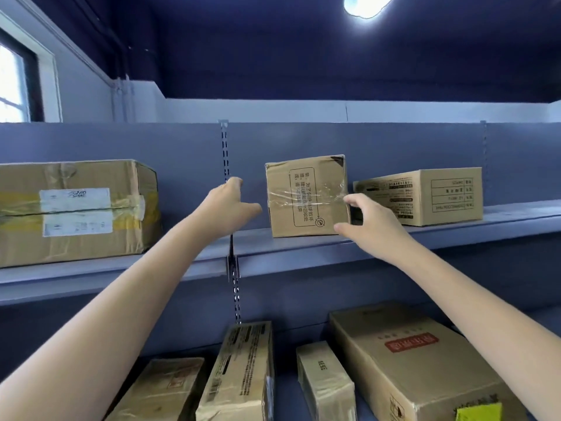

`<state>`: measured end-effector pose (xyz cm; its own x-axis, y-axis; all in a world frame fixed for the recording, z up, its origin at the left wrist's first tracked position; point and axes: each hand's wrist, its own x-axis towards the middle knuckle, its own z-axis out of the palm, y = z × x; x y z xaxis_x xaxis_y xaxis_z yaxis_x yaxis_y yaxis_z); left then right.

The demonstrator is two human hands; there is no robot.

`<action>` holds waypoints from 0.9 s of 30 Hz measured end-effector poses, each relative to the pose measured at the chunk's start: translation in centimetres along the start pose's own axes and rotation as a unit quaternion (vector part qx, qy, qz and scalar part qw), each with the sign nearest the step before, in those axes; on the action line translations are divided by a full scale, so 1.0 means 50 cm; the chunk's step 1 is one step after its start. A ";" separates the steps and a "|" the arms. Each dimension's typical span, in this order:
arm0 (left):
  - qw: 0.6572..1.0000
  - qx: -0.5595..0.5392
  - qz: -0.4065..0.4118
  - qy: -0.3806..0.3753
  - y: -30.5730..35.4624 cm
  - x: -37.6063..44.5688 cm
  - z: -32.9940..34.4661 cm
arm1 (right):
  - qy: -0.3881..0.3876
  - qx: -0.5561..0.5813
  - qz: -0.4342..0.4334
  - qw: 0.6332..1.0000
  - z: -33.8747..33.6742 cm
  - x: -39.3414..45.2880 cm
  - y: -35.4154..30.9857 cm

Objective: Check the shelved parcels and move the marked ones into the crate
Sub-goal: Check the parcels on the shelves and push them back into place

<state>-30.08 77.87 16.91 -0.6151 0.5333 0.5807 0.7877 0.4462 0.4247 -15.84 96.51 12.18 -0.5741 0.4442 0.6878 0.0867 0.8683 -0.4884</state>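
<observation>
Forearms stretch up from the bottom corners toward a blue-grey shelving unit. Nearest, on the lower shelf [303,402], lie several cardboard parcels: a flat carton [161,390] at the left, a long printed box [239,372] leaning beside it, a small pale box [324,381], and a large carton with a red label [413,360] that carries a yellow sticker [478,412] at its near corner. Higher up, the left hand [226,206] hovers above the upper shelf [303,253] in front of the slotted upright rail [232,268], its grip wide, thumb pointing toward the small taped parcel [306,196] but not touching it. The right hand [368,221] is at that parcel's right side, its grip also wide and holding nothing; the fingertips reach the parcel's right edge near the clear tape, and the thumb sits just off its lower right corner, though actual contact cannot be told. The taped parcel stands upright on the upper shelf between the two hands. Just beside it to the right rests a printed carton [425,196], and well apart to the left sits a big box with white labels and yellow tape [76,212]. Farther back are the pale wall, a window [15,83] at the left, and a ceiling lamp [365,4].
</observation>
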 end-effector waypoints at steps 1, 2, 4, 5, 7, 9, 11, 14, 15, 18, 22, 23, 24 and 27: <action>0.999 0.021 -0.018 -0.019 0.000 0.016 0.007 | -0.005 0.000 0.012 1.000 0.004 0.011 0.006; 0.998 0.050 -0.026 -0.036 0.001 0.032 0.016 | -0.009 0.003 0.027 1.000 0.006 0.024 0.012; 0.993 0.097 -0.028 -0.066 0.004 0.061 0.036 | -0.013 0.019 0.058 0.998 0.008 0.052 0.022; 0.992 0.101 -0.028 -0.074 0.006 0.075 0.046 | -0.014 0.028 0.070 0.997 0.011 0.065 0.026; 0.994 0.078 -0.029 -0.076 0.007 0.105 0.065 | -0.014 0.037 0.083 0.996 0.021 0.089 0.033; 0.996 0.047 -0.037 -0.066 0.007 0.130 0.080 | -0.013 0.031 0.093 0.995 0.033 0.109 0.039; 0.996 0.033 -0.044 -0.065 0.008 0.147 0.094 | -0.017 0.030 0.112 0.993 0.042 0.128 0.045; 0.993 0.051 -0.049 -0.097 0.008 0.153 0.113 | -0.017 0.053 0.158 0.986 0.052 0.149 0.050; 0.991 0.054 -0.048 -0.109 0.006 0.154 0.120 | -0.019 0.058 0.166 0.984 0.056 0.152 0.050; 0.991 -0.030 -0.047 -0.122 -0.002 0.159 0.138 | -0.034 0.063 0.160 0.984 0.067 0.157 0.050; 0.989 -0.137 -0.035 -0.046 -0.023 0.167 0.127 | -0.018 0.101 0.132 0.986 0.064 0.151 0.051; 0.989 -0.142 -0.020 -0.026 -0.029 0.167 0.118 | -0.011 0.121 0.115 0.986 0.059 0.148 0.050; 0.988 -0.156 -0.007 -0.011 -0.033 0.164 0.107 | -0.004 0.145 0.097 0.985 0.055 0.145 0.048; 0.962 -0.273 0.026 0.010 -0.028 0.140 0.066 | 0.013 0.215 0.042 0.976 0.038 0.133 0.023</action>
<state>-35.58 83.34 18.08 -0.5773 0.5286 0.6224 0.7208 -0.0283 0.6926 -21.10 100.05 15.17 -0.5580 0.5196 0.6470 -0.2206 0.6587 -0.7193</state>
